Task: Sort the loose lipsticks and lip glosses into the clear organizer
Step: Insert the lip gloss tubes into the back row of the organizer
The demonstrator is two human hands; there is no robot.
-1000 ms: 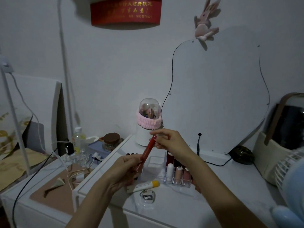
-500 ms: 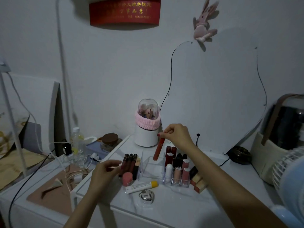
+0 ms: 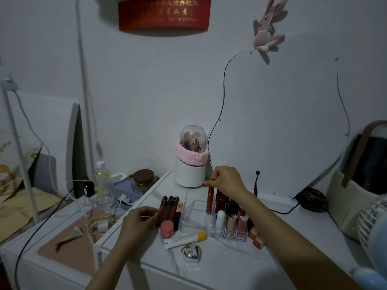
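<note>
The clear organizer (image 3: 193, 216) stands mid-table with several lipsticks upright in its right slots. My right hand (image 3: 227, 181) pinches the cap of a red lip gloss tube (image 3: 209, 200), which stands upright in a back slot of the organizer. My left hand (image 3: 140, 222) touches the leftmost of three dark loose lip glosses (image 3: 168, 210) lying side by side left of the organizer; whether it grips it is unclear. A round pink lip pot (image 3: 167, 228) and a white tube with a yellow cap (image 3: 185, 239) lie in front.
A white brush holder with a clear dome (image 3: 191, 162) and a curved mirror (image 3: 278, 126) stand behind the organizer. A small silver object (image 3: 191, 252) lies near the front. Boxed lipsticks (image 3: 256, 237) sit right of the organizer. A fan (image 3: 374, 227) is at the right edge.
My right hand took the red lip gloss from both hands, carried it right and lowered it upright into the organizer. My left hand dropped to the loose glosses.
</note>
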